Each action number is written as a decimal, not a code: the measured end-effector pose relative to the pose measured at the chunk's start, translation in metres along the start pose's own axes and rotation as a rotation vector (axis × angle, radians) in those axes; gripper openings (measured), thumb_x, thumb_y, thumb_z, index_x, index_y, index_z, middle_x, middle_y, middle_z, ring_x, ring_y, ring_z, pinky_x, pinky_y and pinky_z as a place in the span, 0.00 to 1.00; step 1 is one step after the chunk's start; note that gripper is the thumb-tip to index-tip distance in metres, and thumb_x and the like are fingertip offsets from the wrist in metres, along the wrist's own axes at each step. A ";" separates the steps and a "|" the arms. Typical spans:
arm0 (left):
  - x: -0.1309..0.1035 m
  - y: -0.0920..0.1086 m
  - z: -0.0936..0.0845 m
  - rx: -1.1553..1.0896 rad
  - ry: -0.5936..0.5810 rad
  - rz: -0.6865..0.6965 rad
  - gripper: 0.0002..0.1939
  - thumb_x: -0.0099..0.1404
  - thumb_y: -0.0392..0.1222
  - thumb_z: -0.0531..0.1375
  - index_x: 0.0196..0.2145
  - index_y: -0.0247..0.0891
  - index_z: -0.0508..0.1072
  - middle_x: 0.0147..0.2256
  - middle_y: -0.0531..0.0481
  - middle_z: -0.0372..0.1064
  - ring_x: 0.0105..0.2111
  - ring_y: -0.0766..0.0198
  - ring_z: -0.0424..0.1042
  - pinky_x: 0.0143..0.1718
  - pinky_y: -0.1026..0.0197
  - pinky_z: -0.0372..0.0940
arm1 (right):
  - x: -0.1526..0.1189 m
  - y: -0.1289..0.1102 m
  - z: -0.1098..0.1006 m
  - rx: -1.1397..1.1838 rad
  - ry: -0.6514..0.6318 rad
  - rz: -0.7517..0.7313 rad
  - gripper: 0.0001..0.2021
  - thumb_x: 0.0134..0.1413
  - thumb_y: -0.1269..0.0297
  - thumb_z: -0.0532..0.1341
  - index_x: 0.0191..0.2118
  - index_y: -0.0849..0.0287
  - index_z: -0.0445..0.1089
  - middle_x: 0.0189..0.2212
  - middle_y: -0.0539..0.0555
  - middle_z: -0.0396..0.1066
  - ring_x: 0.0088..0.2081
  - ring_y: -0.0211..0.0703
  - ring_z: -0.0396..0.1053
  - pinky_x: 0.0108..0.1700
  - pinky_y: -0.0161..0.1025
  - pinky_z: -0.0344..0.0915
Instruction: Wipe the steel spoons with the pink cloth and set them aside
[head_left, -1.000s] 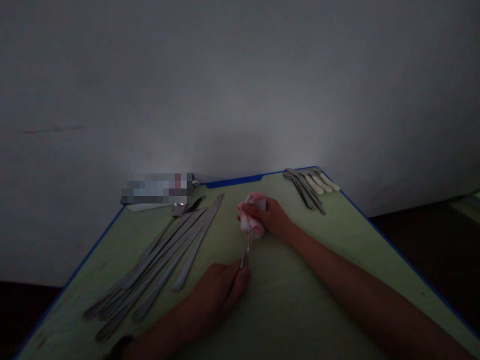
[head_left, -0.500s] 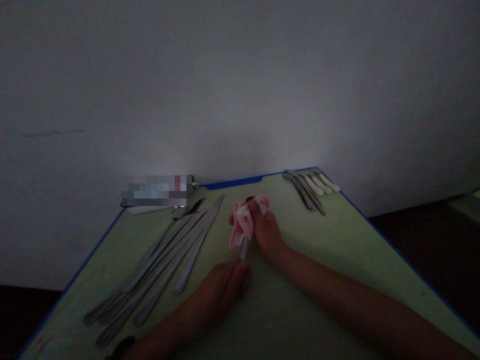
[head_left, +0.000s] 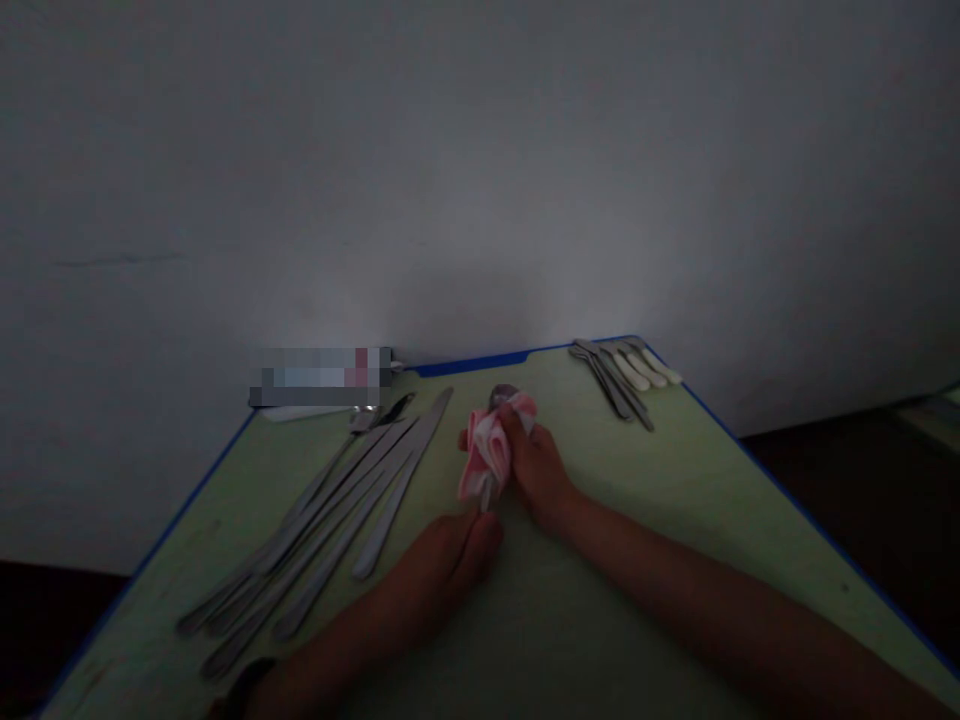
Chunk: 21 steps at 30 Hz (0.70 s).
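Note:
My left hand [head_left: 459,550] is closed on the handle end of a metal spoon [head_left: 503,395]. The spoon points away from me, and its rounded bowl shows past the far side of a pink-and-white cloth [head_left: 489,450]. My right hand [head_left: 536,460] grips that cloth, which is wrapped around the spoon's middle and hides it. To the left of my hands lie several metal table knives [head_left: 367,500], fanned out with their blades pointing away. A fork or spoon head [head_left: 365,418] shows at their far end, too dim to tell which.
On the table's [head_left: 675,560] far right corner lie several dark metal utensils [head_left: 604,385] and white-handled cutlery [head_left: 636,370]. A blurred-out packet [head_left: 322,378] stands at the far left. Behind the blue table edge [head_left: 472,365] rises a pale wall [head_left: 480,200].
The spoon's bowl now shows more beyond the cloth, and less handle is bare between my hands. The view has shifted slightly; the cutlery on the table lies as before.

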<state>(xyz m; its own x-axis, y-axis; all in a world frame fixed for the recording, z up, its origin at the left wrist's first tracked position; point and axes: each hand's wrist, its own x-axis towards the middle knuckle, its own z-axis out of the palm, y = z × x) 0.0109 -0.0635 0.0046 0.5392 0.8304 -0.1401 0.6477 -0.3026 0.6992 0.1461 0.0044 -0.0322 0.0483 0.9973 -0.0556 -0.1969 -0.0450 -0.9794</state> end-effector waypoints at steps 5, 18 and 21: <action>-0.004 0.006 -0.005 0.015 -0.090 -0.003 0.19 0.70 0.47 0.40 0.25 0.40 0.59 0.22 0.55 0.59 0.23 0.66 0.61 0.28 0.63 0.56 | 0.012 -0.016 -0.012 -0.038 0.004 -0.128 0.24 0.53 0.44 0.53 0.34 0.62 0.73 0.27 0.55 0.74 0.27 0.39 0.69 0.29 0.34 0.63; 0.001 0.004 -0.006 -0.240 -0.038 -0.061 0.21 0.70 0.49 0.40 0.23 0.40 0.59 0.22 0.56 0.57 0.23 0.66 0.59 0.29 0.63 0.56 | 0.015 -0.019 -0.017 -0.193 -0.074 -0.030 0.22 0.50 0.46 0.57 0.29 0.63 0.75 0.23 0.55 0.73 0.24 0.39 0.68 0.27 0.34 0.62; 0.004 0.000 -0.002 -0.287 -0.006 -0.076 0.21 0.70 0.50 0.41 0.23 0.39 0.58 0.21 0.56 0.56 0.23 0.66 0.57 0.28 0.64 0.55 | 0.011 -0.017 -0.013 -0.114 -0.103 0.016 0.24 0.49 0.43 0.57 0.30 0.63 0.75 0.24 0.56 0.74 0.25 0.40 0.69 0.28 0.35 0.63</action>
<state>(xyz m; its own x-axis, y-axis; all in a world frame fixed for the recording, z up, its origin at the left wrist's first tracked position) 0.0118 -0.0591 0.0053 0.4985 0.8426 -0.2035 0.5080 -0.0937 0.8562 0.1627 0.0156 -0.0183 -0.0556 0.9968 -0.0571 -0.0844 -0.0616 -0.9945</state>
